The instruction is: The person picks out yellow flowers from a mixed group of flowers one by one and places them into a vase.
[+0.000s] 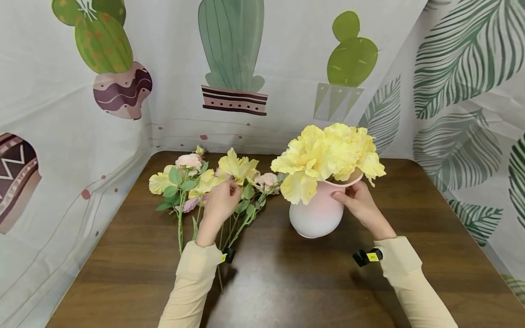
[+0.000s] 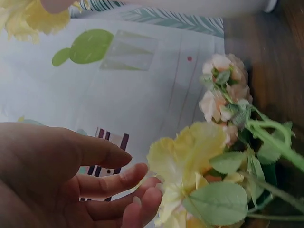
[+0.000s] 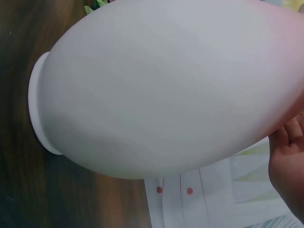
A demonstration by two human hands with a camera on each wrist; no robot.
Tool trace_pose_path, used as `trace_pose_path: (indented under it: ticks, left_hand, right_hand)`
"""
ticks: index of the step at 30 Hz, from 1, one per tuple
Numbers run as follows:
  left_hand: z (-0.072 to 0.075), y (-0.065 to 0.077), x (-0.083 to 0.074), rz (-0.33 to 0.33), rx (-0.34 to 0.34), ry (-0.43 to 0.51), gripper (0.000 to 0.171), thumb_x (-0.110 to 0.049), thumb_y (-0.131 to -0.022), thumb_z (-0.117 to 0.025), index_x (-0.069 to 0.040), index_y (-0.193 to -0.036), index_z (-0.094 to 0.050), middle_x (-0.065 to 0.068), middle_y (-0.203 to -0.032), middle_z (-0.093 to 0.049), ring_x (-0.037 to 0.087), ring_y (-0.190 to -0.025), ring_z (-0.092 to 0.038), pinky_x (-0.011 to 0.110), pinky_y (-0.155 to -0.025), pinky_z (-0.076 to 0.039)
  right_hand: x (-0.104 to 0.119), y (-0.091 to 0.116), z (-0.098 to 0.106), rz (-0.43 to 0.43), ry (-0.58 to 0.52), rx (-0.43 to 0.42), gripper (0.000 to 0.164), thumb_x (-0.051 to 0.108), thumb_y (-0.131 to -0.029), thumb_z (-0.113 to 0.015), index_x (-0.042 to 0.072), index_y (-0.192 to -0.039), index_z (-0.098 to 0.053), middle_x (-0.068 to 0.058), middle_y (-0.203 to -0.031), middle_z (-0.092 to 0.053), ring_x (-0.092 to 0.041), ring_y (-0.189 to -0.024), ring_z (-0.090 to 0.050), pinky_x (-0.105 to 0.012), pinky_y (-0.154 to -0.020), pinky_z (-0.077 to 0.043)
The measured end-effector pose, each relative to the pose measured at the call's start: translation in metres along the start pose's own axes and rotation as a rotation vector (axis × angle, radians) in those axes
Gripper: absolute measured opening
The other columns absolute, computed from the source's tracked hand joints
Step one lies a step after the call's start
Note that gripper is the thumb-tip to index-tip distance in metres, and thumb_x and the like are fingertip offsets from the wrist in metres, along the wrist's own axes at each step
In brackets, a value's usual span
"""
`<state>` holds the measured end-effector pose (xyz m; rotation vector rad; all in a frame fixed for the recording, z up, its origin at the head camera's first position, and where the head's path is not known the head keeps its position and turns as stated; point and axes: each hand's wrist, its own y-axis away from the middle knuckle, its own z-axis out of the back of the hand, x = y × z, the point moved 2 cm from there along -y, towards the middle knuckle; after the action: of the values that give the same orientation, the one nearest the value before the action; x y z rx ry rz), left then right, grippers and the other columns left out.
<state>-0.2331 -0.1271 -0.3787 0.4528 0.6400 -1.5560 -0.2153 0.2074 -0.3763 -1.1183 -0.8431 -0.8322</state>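
With thumb and fingers at its neck, my right hand (image 1: 362, 204) grips a white vase (image 1: 315, 214) that blends to pink near the flared rim. Large ruffled yellow flowers (image 1: 330, 152) fill the vase's mouth; their stems are hidden inside. My left hand (image 1: 220, 202) is over a loose bunch of artificial flowers on the table, among them a yellow bloom (image 1: 239, 168) and a pale pink rose (image 1: 189, 161). In the left wrist view its fingers (image 2: 111, 183) are loosely bent and hold nothing, close beside a yellow petal (image 2: 190, 145). The right wrist view is mostly the vase's round body (image 3: 161, 90).
Stems (image 1: 180, 223) of the loose bunch point toward the near edge of the dark wooden table (image 1: 287, 282). Behind the table hangs a white cloth (image 1: 287, 68) printed with cacti; a leaf-patterned cloth (image 1: 455, 132) hangs at the right.
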Motion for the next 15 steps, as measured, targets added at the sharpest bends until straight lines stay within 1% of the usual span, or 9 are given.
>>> trace_pose_path:
  ticks: [3,5,9,10,12,15]
  left_hand:
    - [0.000,-0.001,0.006,0.009,0.015,-0.018,0.019,-0.010,-0.094,-0.050,-0.002,-0.088,-0.066,0.005,-0.064,-0.054,0.014,-0.050,-0.043,0.023,-0.045,-0.032]
    - [0.000,-0.002,0.009,0.013,0.033,-0.032,0.020,-0.008,-0.095,-0.049,0.000,-0.088,-0.065,0.009,-0.064,-0.054,0.014,-0.049,-0.042,0.023,-0.045,-0.032]
    - [-0.001,-0.005,0.013,0.027,0.034,-0.070,0.020,-0.005,-0.097,-0.048,0.005,-0.097,-0.065,0.019,-0.080,-0.064,0.019,-0.057,-0.052,0.026,-0.049,-0.041]
    - [-0.001,-0.006,0.015,0.037,0.028,-0.084,0.019,-0.005,-0.097,-0.049,0.005,-0.095,-0.065,0.021,-0.083,-0.065,0.021,-0.060,-0.054,0.029,-0.051,-0.042]
    - [-0.002,-0.008,0.017,0.064,0.014,-0.108,0.018,-0.007,-0.097,-0.051,0.003,-0.093,-0.065,0.020,-0.085,-0.065,0.024,-0.065,-0.057,0.032,-0.054,-0.044]
    - [-0.004,-0.011,0.021,0.104,0.020,-0.135,0.024,-0.012,-0.098,-0.053,-0.002,-0.078,-0.061,0.013,-0.071,-0.059,0.025,-0.062,-0.055,0.032,-0.053,-0.041]
  right_hand:
    - [0.000,0.001,0.000,-0.006,0.003,0.001,0.040,0.006,-0.091,-0.066,0.029,-0.121,-0.054,0.016,-0.115,-0.058,0.000,-0.099,-0.055,-0.012,-0.081,-0.049]
    - [0.000,0.001,0.000,-0.009,0.003,0.000,0.040,0.007,-0.091,-0.066,0.030,-0.121,-0.054,0.017,-0.115,-0.058,0.000,-0.099,-0.055,-0.012,-0.081,-0.049]
    - [0.000,0.001,0.001,-0.007,0.007,0.000,0.039,0.008,-0.091,-0.066,0.029,-0.121,-0.054,0.017,-0.115,-0.058,0.000,-0.098,-0.055,-0.012,-0.080,-0.049]
    - [0.000,0.001,0.001,-0.009,0.008,0.001,0.039,0.009,-0.091,-0.066,0.030,-0.121,-0.053,0.017,-0.115,-0.058,0.000,-0.098,-0.055,-0.012,-0.080,-0.049]
    - [0.000,0.001,0.001,-0.007,0.011,0.005,0.038,0.009,-0.091,-0.066,0.029,-0.121,-0.054,0.017,-0.115,-0.058,0.000,-0.098,-0.054,-0.012,-0.080,-0.049]
    - [0.000,0.000,0.001,-0.006,0.012,0.008,0.038,0.010,-0.091,-0.066,0.029,-0.121,-0.054,0.017,-0.114,-0.058,0.000,-0.097,-0.054,-0.012,-0.080,-0.049]
